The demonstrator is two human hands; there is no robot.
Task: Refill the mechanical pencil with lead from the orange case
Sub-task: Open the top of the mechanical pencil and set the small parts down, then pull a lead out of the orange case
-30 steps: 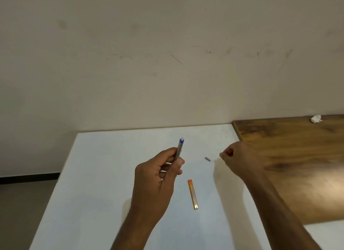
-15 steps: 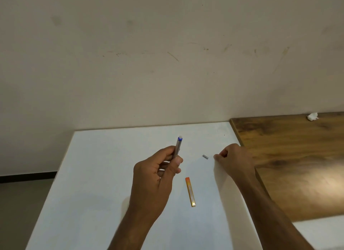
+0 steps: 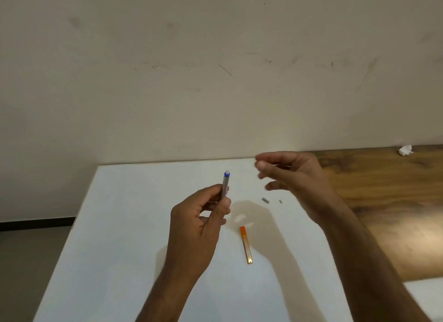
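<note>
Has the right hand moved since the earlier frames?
Yes. The right hand has lifted off the white table and now hangs above the small grey cap it was beside.

Dim, warm light; soft shadows fall on the white table [image 3: 115, 225], the raised hand perhaps motion-blurred.

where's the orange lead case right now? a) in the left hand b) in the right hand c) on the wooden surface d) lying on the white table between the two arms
d: the orange lead case lies flat on the white table, touched by neither hand; the left hand grips only the mechanical pencil, and the right hand is raised above the table.
</note>
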